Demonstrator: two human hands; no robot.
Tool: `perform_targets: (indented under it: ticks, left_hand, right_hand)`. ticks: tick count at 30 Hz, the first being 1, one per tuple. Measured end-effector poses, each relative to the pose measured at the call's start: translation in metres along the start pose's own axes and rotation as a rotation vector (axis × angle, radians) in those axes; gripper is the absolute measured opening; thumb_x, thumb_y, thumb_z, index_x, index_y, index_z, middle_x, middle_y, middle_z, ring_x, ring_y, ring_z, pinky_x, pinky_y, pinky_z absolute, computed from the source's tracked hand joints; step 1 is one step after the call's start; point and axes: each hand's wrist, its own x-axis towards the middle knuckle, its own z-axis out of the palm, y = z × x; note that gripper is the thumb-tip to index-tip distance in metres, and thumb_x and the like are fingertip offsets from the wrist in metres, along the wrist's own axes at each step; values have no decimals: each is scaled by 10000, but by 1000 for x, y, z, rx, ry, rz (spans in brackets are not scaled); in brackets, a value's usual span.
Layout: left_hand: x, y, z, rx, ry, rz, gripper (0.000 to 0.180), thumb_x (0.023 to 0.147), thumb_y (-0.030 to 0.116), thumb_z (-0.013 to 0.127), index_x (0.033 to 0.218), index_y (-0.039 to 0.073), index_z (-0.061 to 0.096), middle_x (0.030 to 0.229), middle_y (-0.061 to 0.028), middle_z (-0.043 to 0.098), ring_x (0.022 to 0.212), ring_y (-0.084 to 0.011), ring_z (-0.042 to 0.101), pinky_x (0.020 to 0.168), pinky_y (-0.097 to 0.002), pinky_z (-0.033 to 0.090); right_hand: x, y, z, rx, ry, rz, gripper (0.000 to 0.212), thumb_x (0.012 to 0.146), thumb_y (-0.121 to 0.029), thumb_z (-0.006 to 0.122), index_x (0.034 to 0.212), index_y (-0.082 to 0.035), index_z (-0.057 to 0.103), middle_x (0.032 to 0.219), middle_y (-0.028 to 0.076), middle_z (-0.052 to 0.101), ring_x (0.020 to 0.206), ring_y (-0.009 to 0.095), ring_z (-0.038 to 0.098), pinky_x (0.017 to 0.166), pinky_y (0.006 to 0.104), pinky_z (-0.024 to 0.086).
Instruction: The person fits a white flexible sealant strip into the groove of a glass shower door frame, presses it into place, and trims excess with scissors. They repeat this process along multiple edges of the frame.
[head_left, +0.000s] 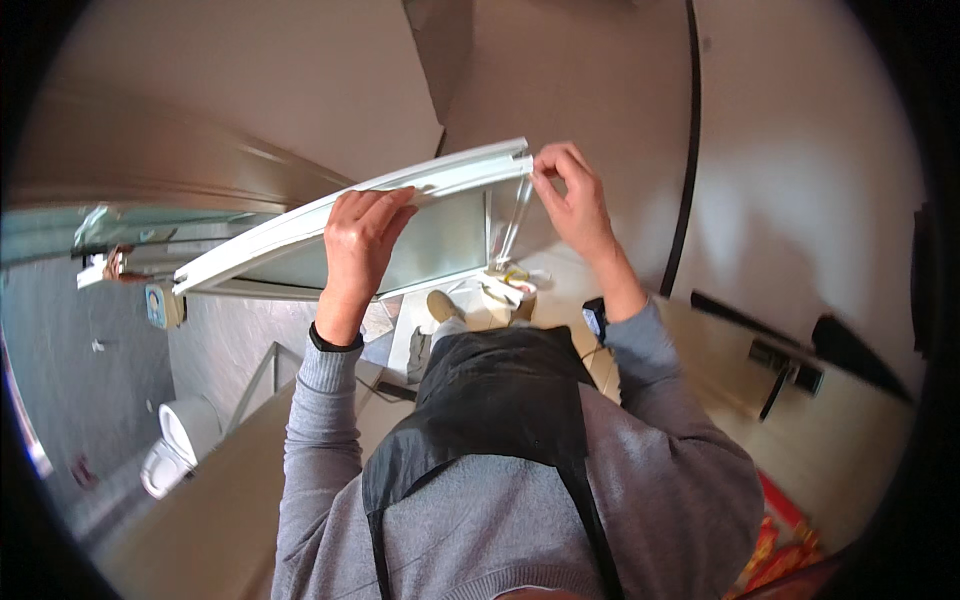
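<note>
A white-framed glass door (430,248) stands upright in front of me, its long white top rail (290,222) slanting from lower left to upper right. My left hand (362,238) is closed over the middle of that rail, fingers bent across its upper edge. At the rail's right end, my right hand (575,195) is closed in a pinch, thumb and fingertips against the corner; whatever is between them is too small to make out. Thin clear strips (515,225) run downward just below this corner, beside the door's right edge.
At lower left, a white toilet (185,440) with its lid up stands on a grey floor. White and yellow items (508,290) lie near my feet. A door with a dark handle (775,385) is at right. Red and gold decorations (780,545) show at lower right.
</note>
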Motion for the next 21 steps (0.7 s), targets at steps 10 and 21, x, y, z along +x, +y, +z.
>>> perform_targets:
  ticks: [10, 21]
  left_hand:
    - [9, -17, 0, -61, -91, 117, 268, 751, 70, 791, 1009, 71, 716, 889, -84, 696, 815, -284, 648, 744, -388, 510]
    - [10, -6, 4, -34, -29, 168, 289, 719, -12, 811, 986, 24, 707, 835, -83, 679, 729, -252, 625, 661, -361, 505]
  right_hand:
    - [-4, -2, 0, -54, 14, 91, 88, 920, -18, 650, 974, 19, 591, 962, 78, 608, 849, 185, 639, 775, 309, 529]
    - [-13, -9, -8, -176, -52, 20, 145, 855, 37, 669, 949, -12, 571, 1040, 131, 574, 960, 310, 617, 834, 368, 497]
